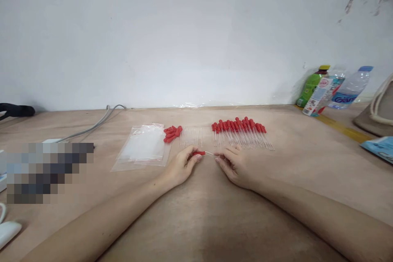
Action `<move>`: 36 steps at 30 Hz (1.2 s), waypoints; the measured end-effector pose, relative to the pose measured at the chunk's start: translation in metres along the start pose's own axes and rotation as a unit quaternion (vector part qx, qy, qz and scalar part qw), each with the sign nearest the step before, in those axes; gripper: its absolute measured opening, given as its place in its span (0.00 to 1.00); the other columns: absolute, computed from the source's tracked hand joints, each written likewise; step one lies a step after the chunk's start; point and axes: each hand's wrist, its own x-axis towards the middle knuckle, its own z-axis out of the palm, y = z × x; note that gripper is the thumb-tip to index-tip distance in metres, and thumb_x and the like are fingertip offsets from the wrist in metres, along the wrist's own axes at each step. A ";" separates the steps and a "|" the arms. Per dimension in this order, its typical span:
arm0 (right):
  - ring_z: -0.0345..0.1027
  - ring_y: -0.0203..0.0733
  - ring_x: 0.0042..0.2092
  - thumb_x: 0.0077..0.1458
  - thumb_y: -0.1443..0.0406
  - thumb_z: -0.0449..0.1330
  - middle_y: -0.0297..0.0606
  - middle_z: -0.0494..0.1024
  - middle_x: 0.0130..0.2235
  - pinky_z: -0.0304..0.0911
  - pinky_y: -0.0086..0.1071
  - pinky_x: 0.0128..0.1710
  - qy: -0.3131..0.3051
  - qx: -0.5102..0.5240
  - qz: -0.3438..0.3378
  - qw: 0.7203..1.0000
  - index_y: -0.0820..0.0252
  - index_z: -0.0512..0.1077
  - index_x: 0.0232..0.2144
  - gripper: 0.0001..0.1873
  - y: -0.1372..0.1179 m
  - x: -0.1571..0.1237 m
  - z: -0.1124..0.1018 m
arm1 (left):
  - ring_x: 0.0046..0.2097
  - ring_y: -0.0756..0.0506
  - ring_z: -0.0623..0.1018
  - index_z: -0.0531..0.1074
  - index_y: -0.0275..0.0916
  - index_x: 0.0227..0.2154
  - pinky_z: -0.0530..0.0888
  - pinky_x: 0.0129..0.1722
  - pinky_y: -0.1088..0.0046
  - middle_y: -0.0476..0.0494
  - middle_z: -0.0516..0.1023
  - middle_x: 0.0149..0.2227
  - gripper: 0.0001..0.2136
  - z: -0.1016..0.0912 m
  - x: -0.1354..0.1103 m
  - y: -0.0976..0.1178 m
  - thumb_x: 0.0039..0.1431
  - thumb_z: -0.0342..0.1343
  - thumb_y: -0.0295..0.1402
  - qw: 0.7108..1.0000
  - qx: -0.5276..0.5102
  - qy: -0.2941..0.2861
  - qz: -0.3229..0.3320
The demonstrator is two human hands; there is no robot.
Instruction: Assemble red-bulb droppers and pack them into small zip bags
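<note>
- Across the full width, smooth pale-brown wooden tabletop [205, 217] with faint grain, meeting plain whitish wall [184, 37] at the back.
- At far left, black curved object [18, 110]; below, pixelated patch [49, 176], contents impossible to tell; lower still, rounded glossy white object [9, 233] at the edge.
- Behind the patch, thin grey cable [98, 123], bending toward the wall.
- Left of centre, flat clear plastic bags [143, 145], overlapping, with fine red lines along some edges.
- Just beside, small heap of soft-looking red bulbs [172, 134], short and rounded.
- In front, left hand [181, 168], thumb and fingers closed around one red bulb [199, 153] near the middle of the table.
- Beyond, row of slender clear tubes [190, 136], side by side.
- Projecting rightward from the held bulb, thin clear tube [209, 153], far end pinched by fingertips of right hand [236, 166].
- Behind right hand, close row of red-topped tubes [241, 129], tops toward the wall.
- At right, leaning green bottle [310, 87] with yellow cap, printed pack [319, 96], transparent blue-capped bottle [353, 88]; yellow tape strip [342, 130] on the tabletop.
- At far right, brownish bag [367, 116] with cream cord, light-blue packet [379, 147] in front.
</note>
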 end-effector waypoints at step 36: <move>0.62 0.36 0.32 0.55 0.67 0.51 0.37 0.73 0.30 0.53 0.32 0.34 -0.008 0.035 -0.047 0.998 0.61 0.69 0.40 0.11 0.014 -0.001 0.002 | 0.33 0.50 0.74 0.70 0.37 0.33 0.71 0.34 0.75 0.48 0.75 0.32 0.10 0.000 -0.002 0.002 0.53 0.52 0.38 0.999 -0.024 -0.035 -0.023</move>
